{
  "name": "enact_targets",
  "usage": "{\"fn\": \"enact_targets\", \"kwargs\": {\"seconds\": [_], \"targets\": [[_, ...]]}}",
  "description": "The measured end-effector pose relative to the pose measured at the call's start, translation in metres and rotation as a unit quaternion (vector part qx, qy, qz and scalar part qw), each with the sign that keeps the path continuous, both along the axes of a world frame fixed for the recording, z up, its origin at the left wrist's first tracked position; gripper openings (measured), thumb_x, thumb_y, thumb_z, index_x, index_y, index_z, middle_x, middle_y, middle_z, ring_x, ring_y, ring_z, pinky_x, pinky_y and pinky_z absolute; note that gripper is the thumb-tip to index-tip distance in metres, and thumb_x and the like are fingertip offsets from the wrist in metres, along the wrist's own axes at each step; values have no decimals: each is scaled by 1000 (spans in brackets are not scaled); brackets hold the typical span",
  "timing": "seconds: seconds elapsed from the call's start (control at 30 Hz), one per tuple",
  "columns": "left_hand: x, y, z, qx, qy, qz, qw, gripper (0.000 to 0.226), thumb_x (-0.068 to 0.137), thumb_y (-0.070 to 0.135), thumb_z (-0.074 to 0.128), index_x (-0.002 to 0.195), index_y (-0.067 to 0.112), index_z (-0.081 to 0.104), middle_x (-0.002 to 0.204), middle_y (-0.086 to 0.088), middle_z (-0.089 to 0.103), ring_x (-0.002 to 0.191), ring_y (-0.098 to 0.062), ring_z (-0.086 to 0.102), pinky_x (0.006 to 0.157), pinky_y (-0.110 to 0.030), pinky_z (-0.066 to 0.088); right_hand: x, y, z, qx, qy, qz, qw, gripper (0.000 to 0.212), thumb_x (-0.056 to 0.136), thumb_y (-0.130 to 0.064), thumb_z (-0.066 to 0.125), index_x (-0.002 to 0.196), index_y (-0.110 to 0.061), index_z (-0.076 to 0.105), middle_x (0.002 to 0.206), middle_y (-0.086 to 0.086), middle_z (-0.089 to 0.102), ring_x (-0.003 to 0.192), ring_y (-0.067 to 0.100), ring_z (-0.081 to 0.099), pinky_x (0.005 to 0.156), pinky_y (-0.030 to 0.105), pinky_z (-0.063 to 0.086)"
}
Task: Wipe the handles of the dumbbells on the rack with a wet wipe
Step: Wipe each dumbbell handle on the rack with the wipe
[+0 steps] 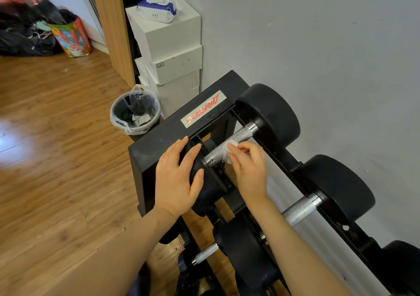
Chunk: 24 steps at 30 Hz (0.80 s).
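A black dumbbell rack (pixel 159 141) stands against the grey wall. On its top tier lies a dumbbell with a knurled silver handle (pixel 236 139). My right hand (pixel 250 166) holds a white wet wipe (pixel 229 148) wrapped round that handle near its middle. My left hand (pixel 177 177) rests flat, fingers straight, on the dumbbell's near black head (pixel 204 182). A second dumbbell handle (pixel 300 209) shows to the right on the same tier. A third handle (pixel 204 254) sits on the lower tier.
A pack of wet wipes (pixel 156 7) with its lid up lies on a stack of white boxes (pixel 175 52) behind the rack. A small lined bin (pixel 135 113) stands on the wooden floor at the rack's left end. Bags (pixel 45 29) sit far left.
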<state>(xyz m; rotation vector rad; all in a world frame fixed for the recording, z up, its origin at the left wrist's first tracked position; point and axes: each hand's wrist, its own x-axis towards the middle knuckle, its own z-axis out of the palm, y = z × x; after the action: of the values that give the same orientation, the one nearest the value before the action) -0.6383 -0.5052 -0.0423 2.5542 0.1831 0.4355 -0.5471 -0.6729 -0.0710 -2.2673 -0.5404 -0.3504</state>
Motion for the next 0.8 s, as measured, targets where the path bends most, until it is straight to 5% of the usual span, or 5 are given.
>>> {"fn": "enact_targets", "kwargs": {"seconds": [0.1, 0.23, 0.43, 0.67, 0.8], "targets": [[0, -1, 1, -2, 2, -1, 1000, 53, 93, 40, 43, 138, 14, 54, 148, -13, 44, 137, -31, 39, 110, -42, 26, -4, 3, -3, 1, -29, 5, 1000, 34, 93, -27, 53, 117, -7, 68, 102, 7, 58, 97, 3, 42, 79, 10, 43], [0, 0, 0, -7, 5, -1, 1000, 53, 93, 40, 43, 137, 14, 55, 148, -13, 44, 137, -32, 39, 109, -46, 29, -6, 4, -8, -14, -63, 18, 998, 31, 91, -24, 55, 114, -8, 69, 102, 7, 60, 93, 15, 54, 74, 31, 55], [0, 0, -1, -6, 10, -1, 1000, 52, 93, 40, 42, 137, 15, 54, 149, -12, 43, 137, -31, 38, 110, -47, 29, -4, 2, -6, 6, -27, 10, 1000, 29, 93, -18, 57, 115, -4, 67, 102, 8, 61, 93, 13, 58, 80, 21, 53], [0, 1, -1, -2, 3, -7, 1000, 52, 93, 39, 43, 136, 13, 55, 147, -14, 44, 136, -33, 41, 109, -49, 33, -2, 0, 10, 2, 32, -7, 999, 18, 97, -15, 57, 116, -17, 58, 100, -12, 55, 92, -9, 57, 77, 12, 48], [0, 1, -1, -3, 8, -5, 1000, 53, 93, 41, 42, 137, 13, 55, 148, -13, 44, 136, -33, 41, 109, -52, 35, -3, 3, -1, 0, 12, 30, 999, 12, 99, -49, 48, 100, -43, 58, 101, -18, 59, 99, -2, 56, 88, 17, 45]]}}
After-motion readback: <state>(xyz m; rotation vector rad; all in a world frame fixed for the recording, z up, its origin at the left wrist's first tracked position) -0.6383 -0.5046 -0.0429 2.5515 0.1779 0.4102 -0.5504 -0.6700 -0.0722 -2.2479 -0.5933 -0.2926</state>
